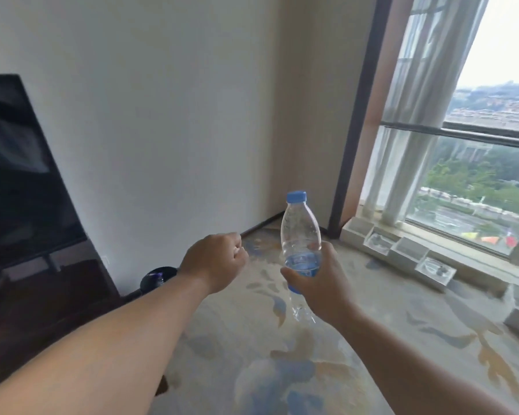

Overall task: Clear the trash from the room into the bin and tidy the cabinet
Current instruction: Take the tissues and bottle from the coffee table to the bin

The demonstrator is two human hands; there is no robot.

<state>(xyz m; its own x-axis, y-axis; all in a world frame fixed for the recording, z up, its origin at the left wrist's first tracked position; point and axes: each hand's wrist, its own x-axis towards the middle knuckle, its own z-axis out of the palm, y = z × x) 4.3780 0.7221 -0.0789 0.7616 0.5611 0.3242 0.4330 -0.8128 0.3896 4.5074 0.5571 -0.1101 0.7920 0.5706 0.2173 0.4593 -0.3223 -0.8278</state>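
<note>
Carpeted room [252, 339], window right. Bottle [300, 235]: clear plastic, capped, light, crushable; right hand [318, 283] wraps its labelled middle. Left hand [215, 262] fisted, apparently empty.

Television [18, 175], window [477, 163], patterned carpet [282, 369]

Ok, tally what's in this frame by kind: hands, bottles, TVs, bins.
Hands: 2, left hand closed and holding nothing visible, right hand holding the bottle
Bottles: 1, clear bottle with blue cap
TVs: 1, television
Bins: 1, dark bin, partly hidden
Total: 5

Both arms reach forward, left hand [215, 262] fisted, right hand [321, 283] clasped.
</note>
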